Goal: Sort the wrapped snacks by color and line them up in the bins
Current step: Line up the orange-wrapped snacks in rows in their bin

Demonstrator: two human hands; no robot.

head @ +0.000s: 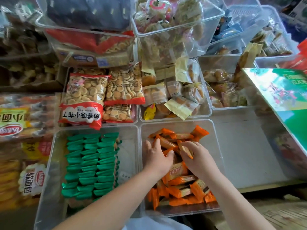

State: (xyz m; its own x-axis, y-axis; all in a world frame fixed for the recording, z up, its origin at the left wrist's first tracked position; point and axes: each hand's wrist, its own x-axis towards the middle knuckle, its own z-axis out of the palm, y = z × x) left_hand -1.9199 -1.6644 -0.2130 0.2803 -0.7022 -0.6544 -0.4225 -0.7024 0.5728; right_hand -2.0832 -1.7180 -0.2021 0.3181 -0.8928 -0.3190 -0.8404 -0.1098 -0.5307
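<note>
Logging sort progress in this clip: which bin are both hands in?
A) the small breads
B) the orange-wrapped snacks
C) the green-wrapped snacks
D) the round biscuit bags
B: the left hand and right hand both lie among the orange-wrapped snacks in their clear bin, the right hand pinching one.

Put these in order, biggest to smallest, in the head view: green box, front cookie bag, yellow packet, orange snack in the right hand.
1. green box, though cut off by the edge.
2. cookie bag.
3. yellow packet and orange snack look about alike; the right hand hides part of the snack, so no ranking.
</note>
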